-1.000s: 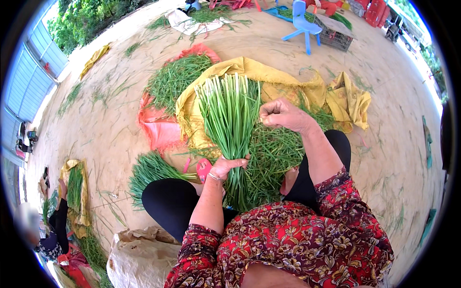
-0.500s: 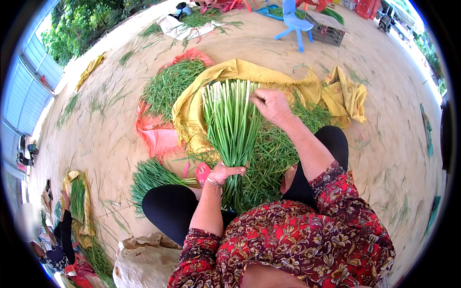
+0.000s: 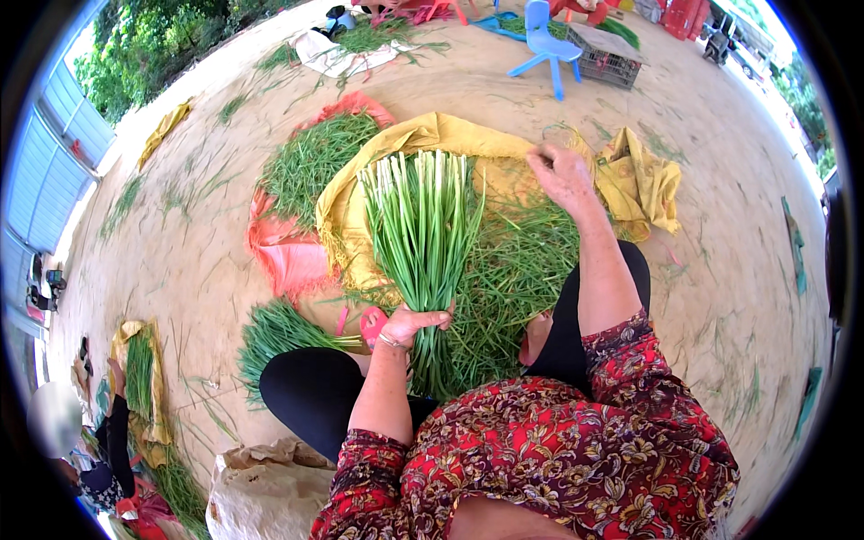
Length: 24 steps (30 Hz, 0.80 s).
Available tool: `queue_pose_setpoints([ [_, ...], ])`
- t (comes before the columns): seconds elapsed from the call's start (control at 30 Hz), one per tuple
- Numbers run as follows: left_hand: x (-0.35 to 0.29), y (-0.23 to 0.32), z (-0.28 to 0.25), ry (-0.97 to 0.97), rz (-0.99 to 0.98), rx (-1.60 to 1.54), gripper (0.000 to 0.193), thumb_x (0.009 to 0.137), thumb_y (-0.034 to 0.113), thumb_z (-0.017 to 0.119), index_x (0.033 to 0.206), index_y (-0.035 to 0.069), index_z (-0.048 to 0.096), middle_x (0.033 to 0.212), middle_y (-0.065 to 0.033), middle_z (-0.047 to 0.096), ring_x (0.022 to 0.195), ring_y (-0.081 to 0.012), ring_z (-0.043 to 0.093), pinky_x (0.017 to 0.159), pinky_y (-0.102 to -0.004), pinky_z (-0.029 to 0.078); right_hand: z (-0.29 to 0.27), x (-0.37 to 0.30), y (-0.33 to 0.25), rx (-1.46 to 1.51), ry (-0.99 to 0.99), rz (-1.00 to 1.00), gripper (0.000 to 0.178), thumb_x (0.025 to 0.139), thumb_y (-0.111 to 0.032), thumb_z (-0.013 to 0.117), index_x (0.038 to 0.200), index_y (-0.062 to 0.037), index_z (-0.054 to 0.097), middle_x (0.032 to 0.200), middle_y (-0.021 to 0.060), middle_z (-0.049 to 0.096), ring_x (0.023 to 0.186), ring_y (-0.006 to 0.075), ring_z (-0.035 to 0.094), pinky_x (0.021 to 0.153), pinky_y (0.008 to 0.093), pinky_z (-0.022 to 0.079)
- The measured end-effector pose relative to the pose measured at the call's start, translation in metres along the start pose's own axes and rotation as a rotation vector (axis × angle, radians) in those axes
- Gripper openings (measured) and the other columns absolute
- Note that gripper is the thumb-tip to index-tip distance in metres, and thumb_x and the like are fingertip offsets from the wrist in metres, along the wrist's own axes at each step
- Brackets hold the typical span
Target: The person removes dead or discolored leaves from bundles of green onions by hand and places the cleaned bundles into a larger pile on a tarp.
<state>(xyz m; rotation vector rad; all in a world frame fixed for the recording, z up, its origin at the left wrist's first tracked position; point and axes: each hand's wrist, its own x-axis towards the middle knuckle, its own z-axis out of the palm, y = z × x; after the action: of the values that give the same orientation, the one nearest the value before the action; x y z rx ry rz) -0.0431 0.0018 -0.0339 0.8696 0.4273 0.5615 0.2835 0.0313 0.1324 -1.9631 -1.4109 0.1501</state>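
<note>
In front of me stands a thick bunch of chives point(image 3: 421, 229), white stem ends up and fanned out, long green leaves down. My left hand point(image 3: 416, 326) is closed round its lower part, the thumb across the leaves. Off to the right of the bunch, my right hand point(image 3: 565, 177) is raised over the yellow sack cloth point(image 3: 508, 144), apart from the stems. Its fingers are pinched together; whether anything is between them is too small to make out. Loose green leaves point(image 3: 513, 288) lie heaped between my legs, below the right hand.
Another bunch of chives point(image 3: 286, 335) lies by my left knee. A red sack point(image 3: 288, 254) with loose greens point(image 3: 319, 162) is beyond it. A pale sack point(image 3: 265, 490) stands at lower left. Another person point(image 3: 112, 441) sits far left. A blue chair point(image 3: 546, 45) and crate point(image 3: 605, 56) stand at the back.
My right hand has moved away from the stem ends, to the right and slightly up. My left hand still grips the bunch, whose top has spread a little.
</note>
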Motion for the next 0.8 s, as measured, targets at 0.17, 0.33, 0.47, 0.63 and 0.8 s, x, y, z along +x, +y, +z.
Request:
queue_pose_setpoints([
  [0.17, 0.0, 0.0, 0.005, 0.042, -0.045, 0.041, 0.039, 0.074, 0.004, 0.078, 0.108, 0.0, 0.06, 0.086, -0.0078, 0.063, 0.07, -0.0184, 0.058, 0.064, -0.033, 0.048, 0.044, -0.01, -0.008, 0.322, -0.316, 0.161, 0.038, 0.088, -0.035, 0.07, 0.102, 0.0006, 0.067, 0.096, 0.0154, 0.069, 0.088, 0.0252, 0.065, 0.08, 0.038, 0.052],
  [0.33, -0.002, 0.001, 0.006, 0.074, -0.078, 0.101, 0.033, 0.074, -0.002, 0.076, 0.104, 0.001, 0.064, 0.088, -0.0077, 0.066, 0.071, -0.0175, 0.061, 0.064, -0.0313, 0.049, 0.046, -0.008, -0.016, 0.668, -0.156, 0.278, 0.016, 0.091, -0.014, 0.067, 0.095, 0.0007, 0.07, 0.078, 0.0073, 0.068, 0.065, 0.01, 0.06, 0.06, 0.0229, 0.051],
  [0.47, 0.001, -0.001, 0.01, 0.138, -0.09, 0.143, 0.033, 0.073, -0.002, 0.077, 0.104, 0.002, 0.065, 0.088, -0.0076, 0.068, 0.07, -0.0168, 0.063, 0.065, -0.0299, 0.052, 0.028, 0.001, -0.016, 0.717, 0.058, 0.105, 0.014, 0.09, -0.012, 0.068, 0.097, -0.0002, 0.071, 0.07, 0.0016, 0.065, 0.061, 0.0062, 0.056, 0.056, 0.0222, 0.049],
  [0.63, 0.004, -0.002, 0.015, 0.178, -0.131, 0.192, 0.039, 0.073, -0.002, 0.078, 0.11, 0.004, 0.065, 0.089, -0.0063, 0.069, 0.072, -0.0151, 0.064, 0.067, -0.0291, 0.053, 0.029, -0.037, -0.067, 0.548, -0.181, -0.321, 0.024, 0.086, -0.013, 0.073, 0.109, -0.008, 0.07, 0.069, -0.002, 0.064, 0.059, 0.0052, 0.054, 0.054, 0.0218, 0.047],
  [0.8, 0.007, -0.011, 0.011, 0.123, -0.153, 0.306, 0.042, 0.073, -0.002, 0.076, 0.112, 0.005, 0.064, 0.09, -0.0035, 0.068, 0.074, -0.0127, 0.063, 0.068, -0.0285, 0.053, 0.033, -0.057, -0.086, -0.147, -0.186, -0.702, 0.034, 0.07, -0.027, 0.081, 0.098, -0.0106, 0.072, 0.082, 0.0027, 0.053, 0.083, 0.0211, 0.052, 0.075, 0.0376, 0.045],
])
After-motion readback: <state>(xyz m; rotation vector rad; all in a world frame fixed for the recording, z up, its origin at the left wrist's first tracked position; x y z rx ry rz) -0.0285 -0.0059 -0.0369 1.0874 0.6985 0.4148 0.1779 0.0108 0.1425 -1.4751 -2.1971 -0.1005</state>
